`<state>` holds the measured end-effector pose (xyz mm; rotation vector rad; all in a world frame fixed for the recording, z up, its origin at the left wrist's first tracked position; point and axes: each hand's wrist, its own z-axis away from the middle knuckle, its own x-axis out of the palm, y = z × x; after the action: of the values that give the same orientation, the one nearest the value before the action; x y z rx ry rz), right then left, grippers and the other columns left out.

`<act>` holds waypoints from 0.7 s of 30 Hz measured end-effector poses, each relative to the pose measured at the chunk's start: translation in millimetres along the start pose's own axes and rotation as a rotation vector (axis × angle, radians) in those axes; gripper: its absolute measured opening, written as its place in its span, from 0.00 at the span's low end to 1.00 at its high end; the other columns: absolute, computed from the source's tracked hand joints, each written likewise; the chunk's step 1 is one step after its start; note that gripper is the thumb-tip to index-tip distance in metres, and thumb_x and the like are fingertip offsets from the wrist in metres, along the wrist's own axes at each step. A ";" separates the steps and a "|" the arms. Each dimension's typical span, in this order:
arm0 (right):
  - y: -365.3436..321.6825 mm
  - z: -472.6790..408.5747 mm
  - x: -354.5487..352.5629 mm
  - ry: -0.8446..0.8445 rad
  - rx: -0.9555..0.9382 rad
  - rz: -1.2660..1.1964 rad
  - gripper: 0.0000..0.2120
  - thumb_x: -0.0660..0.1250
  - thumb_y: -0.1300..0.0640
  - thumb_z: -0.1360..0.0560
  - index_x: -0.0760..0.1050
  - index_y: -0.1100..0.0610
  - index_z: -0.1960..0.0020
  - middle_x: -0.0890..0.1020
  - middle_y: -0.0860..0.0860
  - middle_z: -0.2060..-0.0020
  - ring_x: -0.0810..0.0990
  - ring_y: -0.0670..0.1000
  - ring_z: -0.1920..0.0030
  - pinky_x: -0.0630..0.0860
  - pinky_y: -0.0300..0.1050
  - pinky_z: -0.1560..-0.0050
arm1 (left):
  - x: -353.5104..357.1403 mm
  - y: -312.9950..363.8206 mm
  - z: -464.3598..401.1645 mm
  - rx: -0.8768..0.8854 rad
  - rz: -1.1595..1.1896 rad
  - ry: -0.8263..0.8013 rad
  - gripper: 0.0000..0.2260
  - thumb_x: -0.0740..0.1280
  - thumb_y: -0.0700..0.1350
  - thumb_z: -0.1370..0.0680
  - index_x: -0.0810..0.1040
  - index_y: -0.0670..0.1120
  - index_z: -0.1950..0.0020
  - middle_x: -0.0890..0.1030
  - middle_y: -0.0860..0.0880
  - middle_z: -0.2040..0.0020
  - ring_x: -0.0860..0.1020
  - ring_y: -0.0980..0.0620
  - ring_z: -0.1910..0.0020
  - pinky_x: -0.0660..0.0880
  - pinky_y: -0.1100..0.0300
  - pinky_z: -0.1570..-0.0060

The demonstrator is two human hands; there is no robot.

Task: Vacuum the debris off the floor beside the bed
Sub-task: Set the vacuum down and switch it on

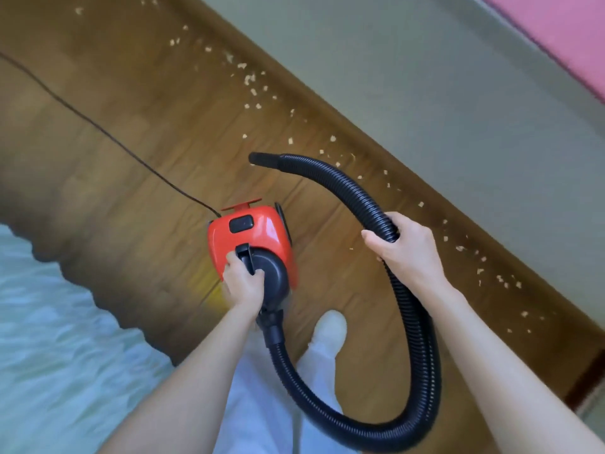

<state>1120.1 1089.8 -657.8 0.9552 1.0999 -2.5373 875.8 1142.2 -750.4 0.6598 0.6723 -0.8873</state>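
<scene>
A small red vacuum cleaner with a black front hangs above the wooden floor. My left hand grips its black carry handle. A black ribbed hose loops from the vacuum's front down and round to the right. My right hand grips the hose partway along. Its black nozzle points left above the floor. Pale bits of debris lie scattered in a diagonal strip along the foot of the grey wall.
A black power cord runs from the vacuum's back across the floor to the upper left. The bed with a light blue cover fills the lower left. My white-trousered leg and white slipper stand below the vacuum. A pink surface shows top right.
</scene>
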 end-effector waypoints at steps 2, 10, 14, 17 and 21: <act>-0.9 -6.2 14.4 -0.049 -0.021 0.027 0.10 0.69 0.47 0.27 0.76 0.49 0.49 0.81 0.47 0.64 0.81 0.48 0.63 0.79 0.48 0.60 | 10.6 -16.5 -5.9 -0.049 0.014 0.009 0.17 0.69 0.41 0.25 0.68 0.41 0.40 0.78 0.39 0.46 0.78 0.36 0.49 0.76 0.46 0.54; -8.6 -25.1 86.7 -0.170 -0.125 0.116 0.08 0.69 0.47 0.27 0.74 0.46 0.50 0.81 0.46 0.64 0.81 0.46 0.63 0.79 0.45 0.61 | 44.5 -78.8 -33.4 -0.148 0.073 0.037 0.18 0.70 0.41 0.26 0.70 0.42 0.38 0.79 0.40 0.47 0.79 0.36 0.50 0.74 0.50 0.58; -13.2 -24.5 112.5 -0.189 -0.125 0.127 0.09 0.68 0.48 0.26 0.76 0.48 0.48 0.81 0.47 0.66 0.81 0.46 0.65 0.77 0.42 0.65 | 41.3 -115.0 -46.8 -0.220 0.107 0.060 0.18 0.70 0.41 0.26 0.70 0.43 0.39 0.79 0.40 0.48 0.79 0.36 0.51 0.76 0.49 0.58; -16.9 -24.5 125.3 -0.166 -0.117 0.113 0.08 0.69 0.49 0.26 0.77 0.49 0.48 0.81 0.49 0.69 0.80 0.47 0.68 0.74 0.39 0.68 | 41.7 -139.9 -56.5 -0.221 0.143 0.082 0.19 0.70 0.42 0.26 0.69 0.44 0.37 0.80 0.41 0.50 0.79 0.36 0.54 0.78 0.44 0.57; -22.8 -18.8 140.0 -0.154 -0.093 0.084 0.06 0.69 0.49 0.26 0.77 0.47 0.51 0.81 0.49 0.69 0.81 0.47 0.68 0.76 0.40 0.70 | 44.0 -149.8 -63.2 -0.192 0.172 0.118 0.19 0.70 0.43 0.26 0.70 0.44 0.37 0.80 0.41 0.51 0.79 0.37 0.56 0.78 0.46 0.60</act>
<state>1012.2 1127.1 -743.8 0.7522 1.0974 -2.4240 753.0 1098.6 -857.1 0.5911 0.7836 -0.6195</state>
